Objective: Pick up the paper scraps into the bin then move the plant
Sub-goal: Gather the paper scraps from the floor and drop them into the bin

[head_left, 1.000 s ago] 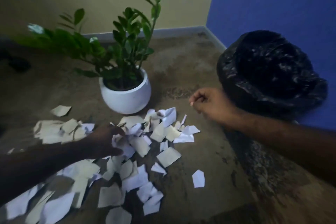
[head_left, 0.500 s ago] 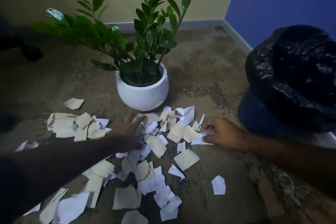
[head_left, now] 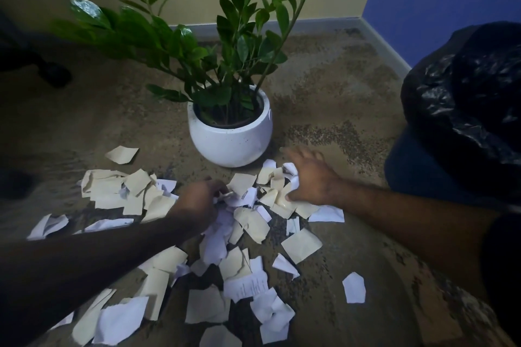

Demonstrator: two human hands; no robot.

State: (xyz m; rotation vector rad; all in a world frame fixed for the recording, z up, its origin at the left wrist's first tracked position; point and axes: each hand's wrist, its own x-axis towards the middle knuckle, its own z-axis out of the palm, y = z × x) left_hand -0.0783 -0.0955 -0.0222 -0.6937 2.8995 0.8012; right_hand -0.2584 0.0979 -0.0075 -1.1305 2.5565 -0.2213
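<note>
Head view, the only one. Both hands are down in the paper scraps (head_left: 248, 222) at mid-frame, just below the plant (head_left: 222, 48) in its white pot (head_left: 229, 135)

Left hand (head_left: 197, 200), centre of frame: fingers curled shut around a bunch of white scraps, knuckles toward the camera. Reads as a gathering grip, bunching several pieces at once rather than taking singles

Right hand (head_left: 310, 180), right of centre: palm down, fingers spread flat over cream scraps, thumb pressing one at the lower edge. Not closed on anything yet. Likely raking that cluster inward toward the left hand so one scoop takes more

Bin (head_left: 462, 98), right edge of frame, lined with a black bag whose mouth gapes upward. It stands on the right hand's side and well apart from the pile, which suits a short carry across

Scraps lie on the brown carpet (head_left: 338, 87) from lower left to centre, thickest between the hands. A stray cream piece sits alone at upper left of the spread, a stray white one alone at lower right

Counts: one plant, one pot, one bin, two hands. Scraps run to several dozen, white and cream mixed, overlapping too much for an exact tally

Judgement: clearing is at an early stage, most paper still on the floor. The pot stands touching the top edge of the pile, so the plant move waits
</note>
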